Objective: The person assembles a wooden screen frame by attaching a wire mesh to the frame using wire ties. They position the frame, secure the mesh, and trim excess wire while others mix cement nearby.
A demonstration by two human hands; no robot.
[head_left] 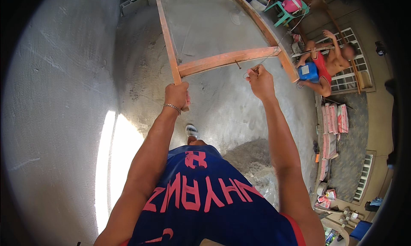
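Note:
A wooden frame (pixel 231 58), made of two long rails and a crosspiece, stretches away in front of me. My left hand (pixel 176 95) is wrapped round the near end of its left rail. Just below the crosspiece, toward the right rail, my right hand (pixel 260 81) has its fingers pinched on what looks like a thin wire (pixel 245 75), with a small loop showing beside the fingertips. A nail or peg (pixel 238 65) sticks out from the crosspiece's near side, left of that hand.
A rough grey wall (pixel 64 100) rises on my left. At the right, another person (pixel 334 64) sits by a blue container (pixel 308 72). Stacked sacks (pixel 329 137) lie lower down. A green stool (pixel 284 15) bearing a pink jug (pixel 292 4) stands at the far right.

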